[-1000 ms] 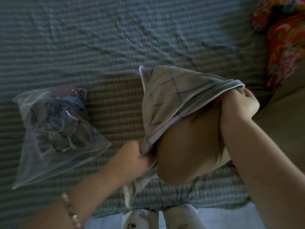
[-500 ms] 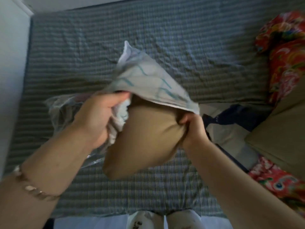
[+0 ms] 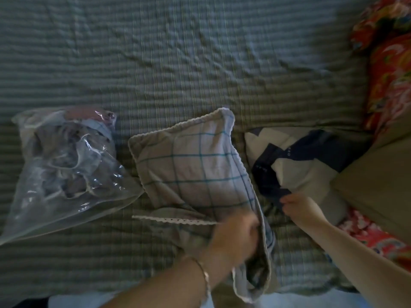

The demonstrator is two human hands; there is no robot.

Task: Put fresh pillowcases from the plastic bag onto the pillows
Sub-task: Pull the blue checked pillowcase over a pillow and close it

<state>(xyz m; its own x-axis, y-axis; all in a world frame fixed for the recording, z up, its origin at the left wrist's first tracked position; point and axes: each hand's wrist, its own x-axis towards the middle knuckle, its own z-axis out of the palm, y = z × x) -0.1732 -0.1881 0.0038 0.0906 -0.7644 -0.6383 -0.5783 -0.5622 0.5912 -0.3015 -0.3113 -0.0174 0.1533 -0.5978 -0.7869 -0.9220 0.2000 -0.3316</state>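
Note:
A pillow in a pale checked pillowcase with lace trim lies on the bed in the middle. My left hand grips the loose open end of that pillowcase near the bed's front edge. To the right, my right hand pinches the dark blue edge of a white and navy cloth lying beside the pillow. A clear plastic bag with folded fabric inside rests on the bed at the left, apart from both hands.
The bed is covered by a grey-green striped quilt. A tan bare pillow lies at the right edge. Red floral bedding is piled at the far right, with more of it below the tan pillow.
The pillow was held up in both hands while the case was pulled over it; it now lies on the bed fully covered. My right hand has moved right to the navy cloth.

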